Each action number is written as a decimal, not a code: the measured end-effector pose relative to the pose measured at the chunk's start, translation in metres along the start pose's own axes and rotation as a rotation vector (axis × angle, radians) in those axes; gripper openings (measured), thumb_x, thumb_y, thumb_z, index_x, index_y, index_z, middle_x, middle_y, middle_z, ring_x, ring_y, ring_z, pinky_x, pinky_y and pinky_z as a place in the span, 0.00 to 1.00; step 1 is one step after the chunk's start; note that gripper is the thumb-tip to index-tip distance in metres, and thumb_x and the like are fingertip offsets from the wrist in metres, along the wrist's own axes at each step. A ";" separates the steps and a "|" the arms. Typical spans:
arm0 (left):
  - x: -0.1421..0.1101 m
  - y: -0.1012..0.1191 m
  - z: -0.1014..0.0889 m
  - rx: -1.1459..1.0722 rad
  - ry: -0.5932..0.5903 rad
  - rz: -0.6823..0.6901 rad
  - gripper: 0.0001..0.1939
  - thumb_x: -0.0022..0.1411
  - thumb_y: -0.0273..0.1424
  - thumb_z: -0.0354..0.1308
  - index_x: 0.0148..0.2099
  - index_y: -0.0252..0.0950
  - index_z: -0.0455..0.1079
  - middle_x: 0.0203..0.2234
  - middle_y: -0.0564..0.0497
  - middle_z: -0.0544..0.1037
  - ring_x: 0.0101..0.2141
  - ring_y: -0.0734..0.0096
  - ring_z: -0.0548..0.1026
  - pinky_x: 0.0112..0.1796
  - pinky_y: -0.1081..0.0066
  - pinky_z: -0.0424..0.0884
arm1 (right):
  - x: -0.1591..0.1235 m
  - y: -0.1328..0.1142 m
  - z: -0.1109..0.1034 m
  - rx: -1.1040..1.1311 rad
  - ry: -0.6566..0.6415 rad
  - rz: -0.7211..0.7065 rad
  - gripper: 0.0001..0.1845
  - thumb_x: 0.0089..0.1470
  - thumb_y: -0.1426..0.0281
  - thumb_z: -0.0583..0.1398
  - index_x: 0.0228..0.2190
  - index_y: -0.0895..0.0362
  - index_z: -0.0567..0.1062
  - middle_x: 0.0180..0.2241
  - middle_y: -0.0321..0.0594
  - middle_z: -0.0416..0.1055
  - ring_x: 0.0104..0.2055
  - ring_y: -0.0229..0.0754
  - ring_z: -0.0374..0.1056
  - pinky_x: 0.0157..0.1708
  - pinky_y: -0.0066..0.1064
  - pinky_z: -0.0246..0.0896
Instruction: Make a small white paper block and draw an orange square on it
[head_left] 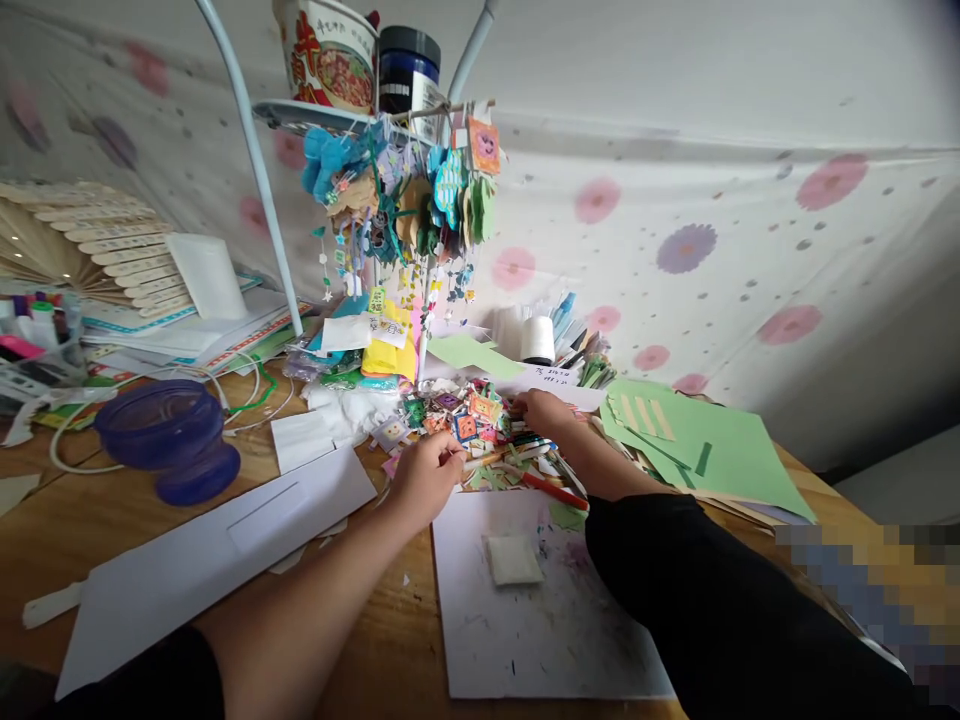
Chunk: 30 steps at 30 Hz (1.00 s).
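My left hand (426,476) is curled at the near edge of a heap of small coloured paper cut-outs (465,415), its fingers closed around something I cannot make out. My right hand (541,408) reaches into the far side of the same heap, fingers bent down among the pieces and some pencils (540,480); what it grips is hidden. A white sheet (525,610) with a small pale pad (514,559) on it lies on the wooden table (45,530) just below both hands.
A purple bowl (169,437) stands at left beside a long white envelope (217,550). Green paper sheets (697,440) lie at right. Behind the heap hang paper ornaments (405,200) from a metal rack; a thread spool (537,340), books and a fan sit at the back.
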<state>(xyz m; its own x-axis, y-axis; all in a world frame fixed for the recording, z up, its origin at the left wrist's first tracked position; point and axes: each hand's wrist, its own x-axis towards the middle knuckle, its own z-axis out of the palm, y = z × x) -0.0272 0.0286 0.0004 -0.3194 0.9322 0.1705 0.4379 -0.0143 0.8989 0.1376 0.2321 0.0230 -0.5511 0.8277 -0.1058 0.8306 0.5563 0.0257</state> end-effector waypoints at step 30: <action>-0.011 0.014 -0.001 -0.212 -0.178 -0.016 0.14 0.60 0.42 0.50 0.33 0.36 0.66 0.23 0.52 0.75 0.20 0.75 0.68 0.24 0.74 0.63 | -0.080 -0.034 -0.031 -0.081 0.407 -0.186 0.17 0.64 0.74 0.52 0.48 0.54 0.76 0.46 0.49 0.73 0.48 0.50 0.67 0.46 0.42 0.63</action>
<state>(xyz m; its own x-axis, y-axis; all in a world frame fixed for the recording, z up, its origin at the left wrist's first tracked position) -0.0186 0.0177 0.0113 -0.1639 0.9815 0.0987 0.2425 -0.0568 0.9685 0.1509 0.1497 0.0613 -0.6901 0.6661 0.2829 0.7148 0.6886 0.1224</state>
